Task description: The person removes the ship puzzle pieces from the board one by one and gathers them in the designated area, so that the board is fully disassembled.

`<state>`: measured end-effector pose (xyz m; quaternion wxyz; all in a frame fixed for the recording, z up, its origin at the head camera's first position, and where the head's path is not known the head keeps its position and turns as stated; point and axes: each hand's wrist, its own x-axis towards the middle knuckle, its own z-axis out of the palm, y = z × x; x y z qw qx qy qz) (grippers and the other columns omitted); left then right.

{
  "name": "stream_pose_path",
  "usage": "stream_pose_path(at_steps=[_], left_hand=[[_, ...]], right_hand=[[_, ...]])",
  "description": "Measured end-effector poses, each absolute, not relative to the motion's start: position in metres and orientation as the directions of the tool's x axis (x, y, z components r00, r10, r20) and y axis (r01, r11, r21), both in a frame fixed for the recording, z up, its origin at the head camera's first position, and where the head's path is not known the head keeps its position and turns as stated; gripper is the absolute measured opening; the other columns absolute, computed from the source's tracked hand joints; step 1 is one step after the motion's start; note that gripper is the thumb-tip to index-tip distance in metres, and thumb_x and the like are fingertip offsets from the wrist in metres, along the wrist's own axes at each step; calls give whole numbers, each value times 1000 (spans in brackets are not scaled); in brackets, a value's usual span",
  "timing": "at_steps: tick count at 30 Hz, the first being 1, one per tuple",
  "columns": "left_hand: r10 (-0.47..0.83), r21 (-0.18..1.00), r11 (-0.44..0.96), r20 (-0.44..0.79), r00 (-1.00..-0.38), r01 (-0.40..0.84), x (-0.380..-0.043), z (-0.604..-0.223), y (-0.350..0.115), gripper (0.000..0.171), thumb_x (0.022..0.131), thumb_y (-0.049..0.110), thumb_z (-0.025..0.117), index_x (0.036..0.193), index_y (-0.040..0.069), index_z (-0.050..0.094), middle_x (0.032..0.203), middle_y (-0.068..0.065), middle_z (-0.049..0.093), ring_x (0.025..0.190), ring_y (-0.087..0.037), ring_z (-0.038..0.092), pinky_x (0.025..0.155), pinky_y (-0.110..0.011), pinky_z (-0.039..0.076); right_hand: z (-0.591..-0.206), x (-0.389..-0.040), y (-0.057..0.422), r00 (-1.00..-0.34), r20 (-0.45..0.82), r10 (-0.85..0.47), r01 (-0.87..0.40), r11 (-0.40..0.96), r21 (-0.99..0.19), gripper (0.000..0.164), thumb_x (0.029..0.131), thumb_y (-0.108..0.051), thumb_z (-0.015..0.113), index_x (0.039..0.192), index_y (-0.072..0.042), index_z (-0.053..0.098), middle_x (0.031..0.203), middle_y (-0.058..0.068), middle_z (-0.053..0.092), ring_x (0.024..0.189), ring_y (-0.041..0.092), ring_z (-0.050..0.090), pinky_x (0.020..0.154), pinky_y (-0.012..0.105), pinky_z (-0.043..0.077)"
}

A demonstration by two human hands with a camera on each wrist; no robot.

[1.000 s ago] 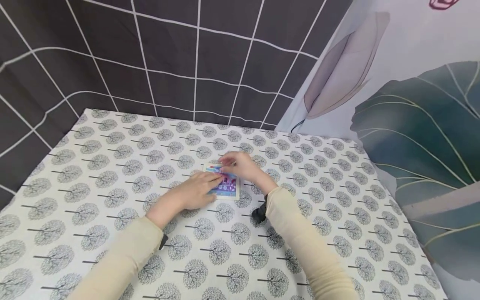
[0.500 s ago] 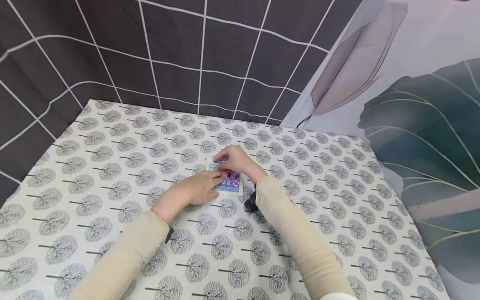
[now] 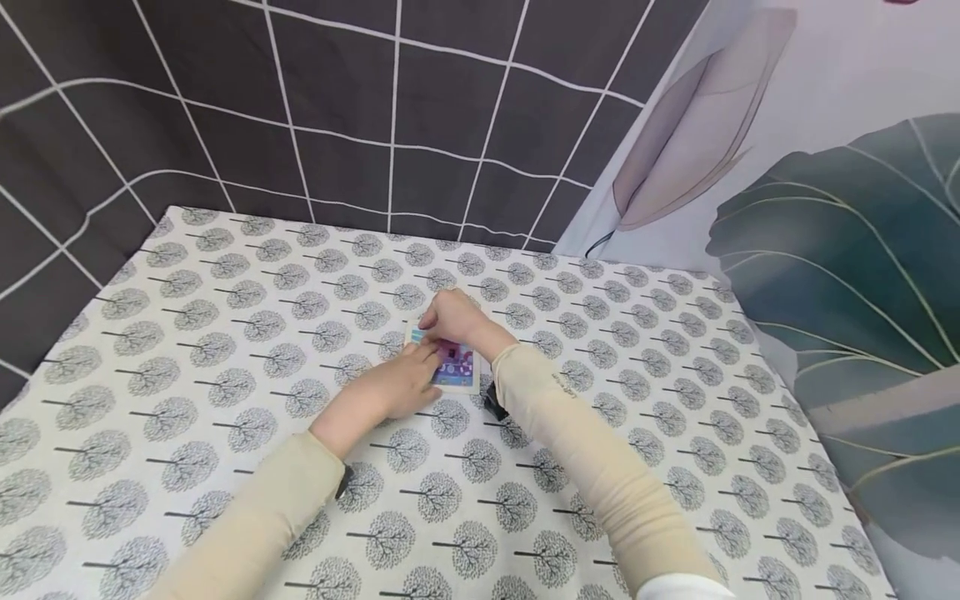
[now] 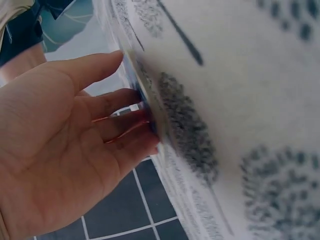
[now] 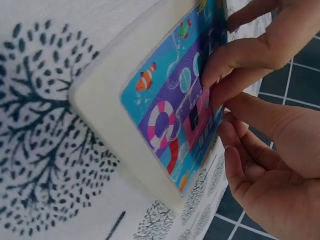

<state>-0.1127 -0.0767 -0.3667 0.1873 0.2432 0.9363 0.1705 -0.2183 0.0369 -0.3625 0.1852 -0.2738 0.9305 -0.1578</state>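
A small picture puzzle board [image 3: 459, 379] with a cream border [image 5: 102, 102] lies flat between my hands. Its picture shows fish, a pink-and-white life ring [image 5: 161, 125] and blue and purple bands. My left hand [image 3: 397, 382] rests at the board's left side, fingers mostly straight on its face. In the left wrist view, the left hand's [image 4: 65, 135] thumb touches the board's edge. Over the board's upper part, my right hand [image 3: 455, 318] has its fingers curled toward the thumb. It seems to pinch a small puzzle piece, mostly hidden by the fingers [image 5: 235, 132].
The table [image 3: 247, 433] wears a white cloth printed with grey trees. Behind it hangs a dark curtain [image 3: 337, 92] with white grid lines. A pale leaf-patterned drape [image 3: 847, 275] is on the right. A black strap device [image 3: 493, 402] sits at my right wrist.
My right hand's fingers have drawn together and moved left over the board's top. A red bit by its fingertips half a second ago is now out of sight. My left hand stays on the board.
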Motion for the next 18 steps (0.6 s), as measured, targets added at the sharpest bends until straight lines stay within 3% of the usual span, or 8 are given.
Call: stream_pose_path(at_steps=[4,18], left_hand=[[502,391,841,-308,-808,374,-111,-365,-76,66,95,27,53,143,-8,25,153,-22,16,141,-35,16,115,-46,21],[509,405,838,-336,-792,367,-111,-364,-77,66,96,28,50,145,-6,22,154,-19,11,142,-35,11,115,-47,19]], right_hand=[[-364,-217,35,-784,-281,-554,-415,803,-428,26,74,-21,78,98,-12,73,104,2,71,105,19,62,102,31,43],[-360,-222,37,-794,-274,-543,-376,792,-480,26,68,-14,83,93,-10,75,92,3,73,82,13,65,76,19,52]])
